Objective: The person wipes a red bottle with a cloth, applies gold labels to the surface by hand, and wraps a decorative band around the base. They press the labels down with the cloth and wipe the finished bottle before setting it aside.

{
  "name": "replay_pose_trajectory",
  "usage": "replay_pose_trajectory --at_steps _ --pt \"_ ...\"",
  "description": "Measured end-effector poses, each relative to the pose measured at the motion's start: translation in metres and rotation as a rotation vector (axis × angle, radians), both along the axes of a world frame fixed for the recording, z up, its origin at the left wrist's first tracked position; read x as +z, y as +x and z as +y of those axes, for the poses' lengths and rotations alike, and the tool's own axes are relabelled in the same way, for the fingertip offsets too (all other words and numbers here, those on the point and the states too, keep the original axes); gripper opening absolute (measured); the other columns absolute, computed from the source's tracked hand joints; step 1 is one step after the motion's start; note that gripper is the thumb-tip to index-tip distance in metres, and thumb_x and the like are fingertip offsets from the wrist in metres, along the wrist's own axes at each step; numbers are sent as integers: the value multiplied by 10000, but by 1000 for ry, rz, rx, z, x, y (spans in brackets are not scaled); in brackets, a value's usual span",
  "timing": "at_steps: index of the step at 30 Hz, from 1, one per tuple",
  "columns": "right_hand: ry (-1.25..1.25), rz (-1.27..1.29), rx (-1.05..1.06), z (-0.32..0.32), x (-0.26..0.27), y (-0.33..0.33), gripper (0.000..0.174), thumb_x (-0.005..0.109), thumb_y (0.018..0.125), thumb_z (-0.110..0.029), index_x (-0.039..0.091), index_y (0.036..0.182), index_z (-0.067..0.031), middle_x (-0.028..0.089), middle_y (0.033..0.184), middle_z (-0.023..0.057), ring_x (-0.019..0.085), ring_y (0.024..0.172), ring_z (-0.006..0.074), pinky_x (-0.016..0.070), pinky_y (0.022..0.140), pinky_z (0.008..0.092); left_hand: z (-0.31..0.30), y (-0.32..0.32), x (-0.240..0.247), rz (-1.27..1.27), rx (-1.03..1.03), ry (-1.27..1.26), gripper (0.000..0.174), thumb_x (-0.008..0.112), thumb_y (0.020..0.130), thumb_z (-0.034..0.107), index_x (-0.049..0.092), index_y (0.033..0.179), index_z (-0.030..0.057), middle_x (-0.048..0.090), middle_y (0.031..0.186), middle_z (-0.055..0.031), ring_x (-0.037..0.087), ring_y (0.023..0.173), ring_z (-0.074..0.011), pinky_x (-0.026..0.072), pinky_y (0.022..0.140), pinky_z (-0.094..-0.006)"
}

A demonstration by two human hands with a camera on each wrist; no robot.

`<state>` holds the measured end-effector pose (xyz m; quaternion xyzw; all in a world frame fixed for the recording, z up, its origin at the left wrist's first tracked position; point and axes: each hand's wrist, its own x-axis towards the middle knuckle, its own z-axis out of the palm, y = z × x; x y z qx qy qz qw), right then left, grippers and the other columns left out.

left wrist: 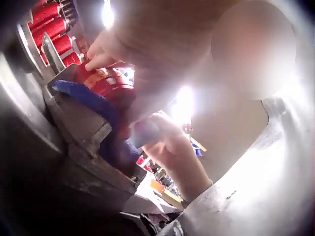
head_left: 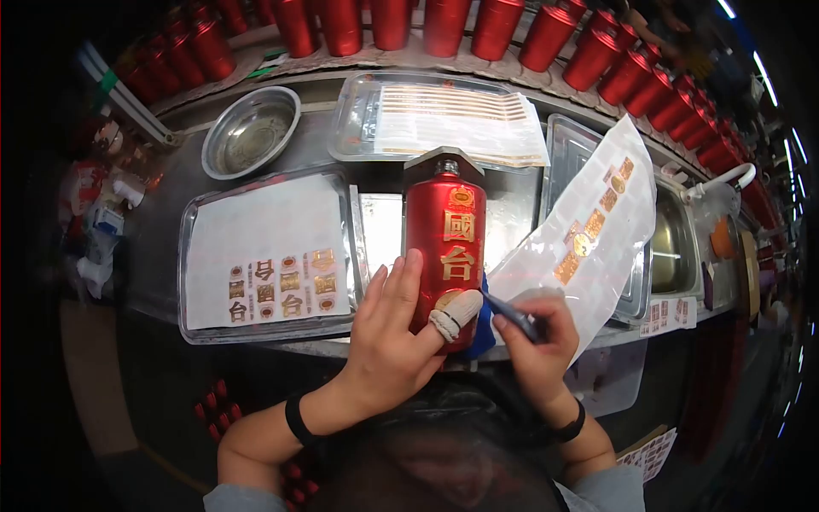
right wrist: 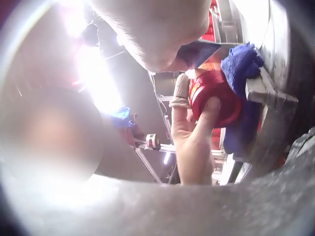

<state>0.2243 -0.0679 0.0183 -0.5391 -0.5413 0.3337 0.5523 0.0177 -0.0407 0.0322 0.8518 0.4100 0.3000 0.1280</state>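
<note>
A red bottle [head_left: 445, 226] with gold characters lies neck away from me in a dark angled holder. The fingers of my left hand [head_left: 388, 341] lie straight along its left side, while a digit in a white finger cot [head_left: 459, 314] presses the lower gold label. In the right wrist view another digit of the left hand [right wrist: 194, 142] touches the bottle's base [right wrist: 216, 98]. My right hand [head_left: 542, 341] grips a dark flat-bladed tool [head_left: 516, 320], its tip close to the bottle's lower right side. Blue cloth [right wrist: 242, 69] lies beside the bottle.
A tray [head_left: 189, 256] with a label sheet [head_left: 264, 222] stands left, beside a metal bowl [head_left: 252, 132]. Another tray [head_left: 350, 128] with strips [head_left: 452, 119] lies behind. A transparent label sheet [head_left: 597, 222] slants at right, near a sink [head_left: 674, 247]. Red bottles [head_left: 341, 26] line the back.
</note>
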Motion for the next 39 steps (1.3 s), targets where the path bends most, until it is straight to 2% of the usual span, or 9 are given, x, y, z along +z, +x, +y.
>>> replay_pose_trajectory --at_steps 4,7,14,17,27,30,34,37,39 --pt "174 -93 209 -13 3 0 232 782 751 36 627 917 -13 662 839 100 623 756 181 473 673 283 -2 -10 -22 -235 63 -87 762 806 630 116 582 1359 131 383 1454 -329 494 1244 -487 389 1050 -552" --pt "8 -20 -98 -6 5 0 245 791 740 30 635 922 -21 671 829 105 636 746 203 476 676 288 -2 -11 -35 -274 11 -99 787 807 612 101 568 1361 83 415 1443 -306 489 1257 -468 392 1057 -542" --pt "115 -127 54 -15 7 -7 231 780 755 41 629 915 -28 668 823 85 637 754 171 477 654 275 -5 -10 -13 -214 77 -17 917 807 669 117 356 1450 -49 483 1393 -271 501 1271 -421 257 1129 -589" --pt "21 -54 -77 -2 8 -5 223 784 753 40 626 902 -9 666 838 102 637 752 165 489 674 270 -1 -15 -30 -210 33 -97 866 780 676 99 388 1435 -46 490 1399 -256 479 1309 -399 276 1125 -575" --pt "118 -181 140 1 16 -5 250 747 781 97 596 958 4 653 855 74 615 755 126 500 692 257 12 1 -10 -245 -143 -103 842 739 694 81 385 1454 -2 455 1456 -218 403 1389 -351 294 1120 -557" --pt "110 -180 285 -7 36 -11 227 767 724 67 629 876 -30 685 820 100 634 721 235 475 648 321 7 -10 -18 -223 -83 -146 868 737 699 81 357 1477 28 450 1474 -175 389 1389 -374 294 1109 -571" --pt "125 -175 78 4 24 -16 244 774 712 65 640 883 -45 660 773 83 594 660 233 460 631 337 11 -9 -11 -200 -113 -67 818 722 674 55 419 1432 -2 484 1451 -151 437 1349 -377 323 1087 -572" --pt "127 -216 363 3 40 -10 248 795 719 32 660 917 -34 661 779 83 639 755 227 469 650 308 16 -2 7 -202 -147 -65 756 717 680 61 469 1389 -23 500 1427 -170 442 1350 -363 328 1092 -561" --pt "-36 -52 297 5 33 -2 327 786 778 19 622 1060 2 649 910 73 644 861 138 505 733 248 15 0 4 -196 -161 -83 770 722 689 67 453 1405 -21 499 1423 -183 437 1356 -360 322 1096 -561"
